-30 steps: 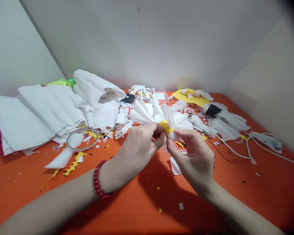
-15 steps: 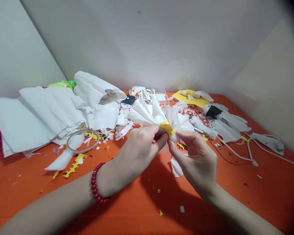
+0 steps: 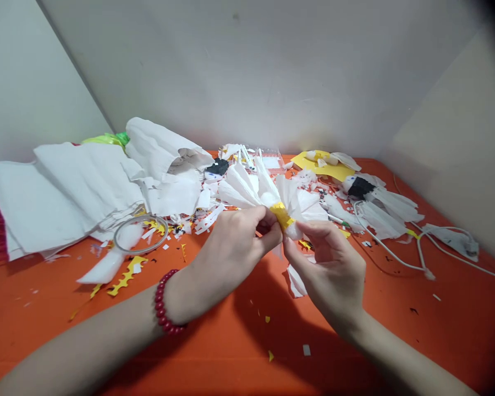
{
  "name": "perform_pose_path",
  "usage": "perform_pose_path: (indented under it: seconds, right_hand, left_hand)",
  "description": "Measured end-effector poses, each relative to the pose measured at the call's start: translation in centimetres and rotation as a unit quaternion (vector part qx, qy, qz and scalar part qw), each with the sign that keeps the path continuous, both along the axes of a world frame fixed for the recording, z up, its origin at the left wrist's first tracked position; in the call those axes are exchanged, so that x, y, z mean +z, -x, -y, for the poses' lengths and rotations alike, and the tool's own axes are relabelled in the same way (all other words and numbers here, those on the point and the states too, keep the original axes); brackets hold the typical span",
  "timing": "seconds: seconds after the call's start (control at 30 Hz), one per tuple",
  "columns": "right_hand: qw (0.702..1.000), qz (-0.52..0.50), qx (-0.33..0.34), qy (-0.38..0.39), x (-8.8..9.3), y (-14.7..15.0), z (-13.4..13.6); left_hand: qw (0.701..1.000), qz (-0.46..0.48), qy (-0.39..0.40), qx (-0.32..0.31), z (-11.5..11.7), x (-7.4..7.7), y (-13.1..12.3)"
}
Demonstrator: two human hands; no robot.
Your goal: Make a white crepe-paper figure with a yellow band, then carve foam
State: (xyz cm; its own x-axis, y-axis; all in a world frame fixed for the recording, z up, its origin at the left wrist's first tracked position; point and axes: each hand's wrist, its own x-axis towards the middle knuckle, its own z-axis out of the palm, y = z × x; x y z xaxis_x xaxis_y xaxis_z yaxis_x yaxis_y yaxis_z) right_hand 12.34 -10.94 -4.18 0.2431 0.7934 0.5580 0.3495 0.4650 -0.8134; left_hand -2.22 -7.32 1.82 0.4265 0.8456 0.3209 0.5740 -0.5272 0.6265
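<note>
Tissue-paper fan [image 3: 268, 192] was pinched at its yellow band [image 3: 281, 213] between the fingertips of left hand [image 3: 235, 245] and right hand [image 3: 334, 269], pleats spreading beyond them. Tearing of thin pleats or slipping of the band was judged possible under uneven pull.

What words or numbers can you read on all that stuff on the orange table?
None can be read. The white paper flower with a yellow band, held by the left hand and right hand, is plain. Small marks on the clear plastic box at the back are too blurred to read.
</note>
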Motion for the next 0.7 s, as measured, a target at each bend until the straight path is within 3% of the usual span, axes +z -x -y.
perform_pose_path:
  seconds: [0.3, 0.43, 0.6, 0.7]
  right_hand:
    - [0.995, -0.081, 0.019, 0.060, 1.4, -0.3, -0.1]
    - [0.996, -0.074, 0.012, 0.043, 1.1, -0.4, -0.1]
    - [0.999, -0.042, 0.005, 0.010, 0.6, -0.4, -0.1]
    - [1.000, -0.027, 0.001, -0.004, 0.6, -0.4, -0.1]
  left_hand:
    - [1.000, 0.008, 0.015, 0.014, -0.1, 0.3, -0.4]
    - [0.999, 0.027, 0.038, 0.000, 0.1, 0.4, -0.3]
    - [1.000, 0.024, -0.013, 0.013, 0.3, 0.3, -0.4]
    - [0.999, 0.034, 0.002, 0.013, 0.3, 0.1, -0.5]
